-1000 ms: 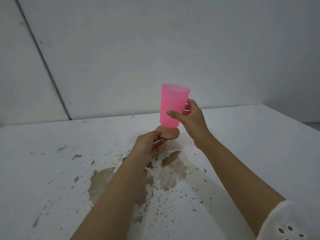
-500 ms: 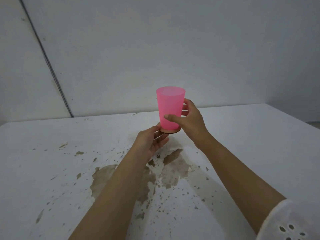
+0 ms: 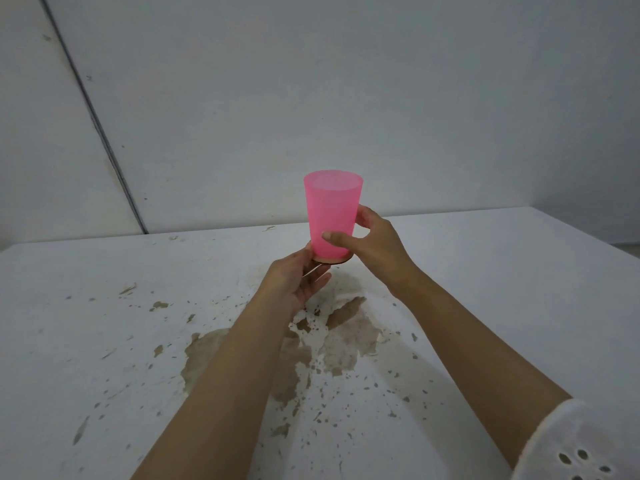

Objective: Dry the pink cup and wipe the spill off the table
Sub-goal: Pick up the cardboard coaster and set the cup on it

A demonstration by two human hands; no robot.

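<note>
Pink cup [image 3: 332, 216] upright, mouth up, standing on a round wooden coaster [image 3: 334, 260] over the far middle of the white tabletop [image 3: 502, 289]; whether the coaster rests on the tabletop or is held just above it cannot be told. Right hand [image 3: 377, 247] clasps the cup low on its right side, thumb across the near face, fingers curled behind. Left hand [image 3: 294, 282] holds the coaster at its near-left edge, thumb against the rim beside the cup's base, fingers reaching underneath; the two hands lie close together, each closed on its own thing. Brown spill [image 3: 346, 344] spreads in patches and specks across the tabletop nearer the person, partly under both forearms; a white eyelet sleeve [image 3: 571, 445] covers the right arm at lower right; a plain grey wall [image 3: 346, 81] stands behind.
</note>
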